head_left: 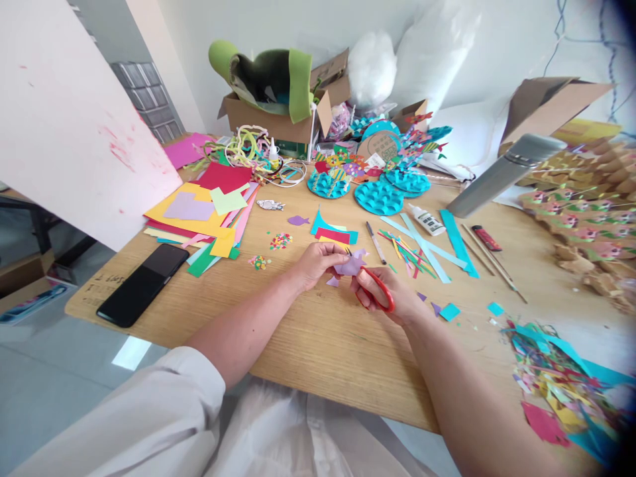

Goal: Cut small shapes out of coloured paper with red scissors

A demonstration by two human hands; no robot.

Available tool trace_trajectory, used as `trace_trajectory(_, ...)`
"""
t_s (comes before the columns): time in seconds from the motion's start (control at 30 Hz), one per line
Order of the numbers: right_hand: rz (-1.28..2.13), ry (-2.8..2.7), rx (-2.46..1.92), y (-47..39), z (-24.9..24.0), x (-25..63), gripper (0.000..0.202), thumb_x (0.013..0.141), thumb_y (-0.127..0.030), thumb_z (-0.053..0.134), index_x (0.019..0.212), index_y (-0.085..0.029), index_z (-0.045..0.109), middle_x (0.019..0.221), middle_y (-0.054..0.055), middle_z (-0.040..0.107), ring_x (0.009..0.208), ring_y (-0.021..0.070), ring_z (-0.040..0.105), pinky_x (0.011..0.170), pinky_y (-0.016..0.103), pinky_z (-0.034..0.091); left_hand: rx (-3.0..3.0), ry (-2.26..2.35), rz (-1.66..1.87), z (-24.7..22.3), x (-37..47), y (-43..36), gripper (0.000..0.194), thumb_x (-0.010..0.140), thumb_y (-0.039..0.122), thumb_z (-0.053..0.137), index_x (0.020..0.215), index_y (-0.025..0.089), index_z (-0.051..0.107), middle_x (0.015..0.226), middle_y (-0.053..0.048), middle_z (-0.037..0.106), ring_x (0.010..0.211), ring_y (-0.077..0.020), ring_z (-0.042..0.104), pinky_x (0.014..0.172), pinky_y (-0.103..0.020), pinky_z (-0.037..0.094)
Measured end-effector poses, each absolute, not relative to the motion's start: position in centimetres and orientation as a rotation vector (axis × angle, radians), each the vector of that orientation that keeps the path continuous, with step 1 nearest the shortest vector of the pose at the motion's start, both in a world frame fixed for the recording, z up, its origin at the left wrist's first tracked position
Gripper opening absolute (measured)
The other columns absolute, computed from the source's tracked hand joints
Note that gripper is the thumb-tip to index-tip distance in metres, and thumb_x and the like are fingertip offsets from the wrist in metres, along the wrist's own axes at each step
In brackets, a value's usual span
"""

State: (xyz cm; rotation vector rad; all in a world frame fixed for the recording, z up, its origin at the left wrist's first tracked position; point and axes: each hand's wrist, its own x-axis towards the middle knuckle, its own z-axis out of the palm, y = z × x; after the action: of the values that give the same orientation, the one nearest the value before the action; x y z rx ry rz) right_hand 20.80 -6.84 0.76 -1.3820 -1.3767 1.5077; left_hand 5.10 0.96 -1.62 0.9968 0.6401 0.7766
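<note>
Between the finger and thumb of my left hand (320,265) is a small piece of purple paper (352,264) with a jagged outline. My right hand (390,295) grips a pair of scissors (385,296) by red handles, their blades up against the paper and mostly hidden by it. A purple scrap (332,282) lies on the table just below the paper. Farther back rests a purple paper fish (299,220). Blue, red and yellow paper strips (334,235) lie right behind my hands.
A phone (142,285) and stacked coloured paper (199,205) lie left. Glue bottle (426,220), pen (376,242), thin paper strips (407,252) and a grey flask (504,175) stand or lie right. Scraps (556,377) pile up at the near right; blue scalloped discs (378,197) sit behind.
</note>
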Motion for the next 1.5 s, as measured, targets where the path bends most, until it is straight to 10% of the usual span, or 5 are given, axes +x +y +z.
trace_trajectory(1.5,1.414,-1.330,-1.475,-6.80,1.06,20.61,0.058,0.067,-0.075,0.064,0.062,-0.018,0.054,0.041,-0.001,0.053,0.035,0.0087,0.041,0.037,0.023,0.030,0.893,0.619,0.680,-1.66,4.94,1.21,0.018,0.063,0.020,0.070,0.073,0.011,0.058,0.063,-0.003,0.064,0.048,-0.0106,0.057,0.048,-0.023,0.045)
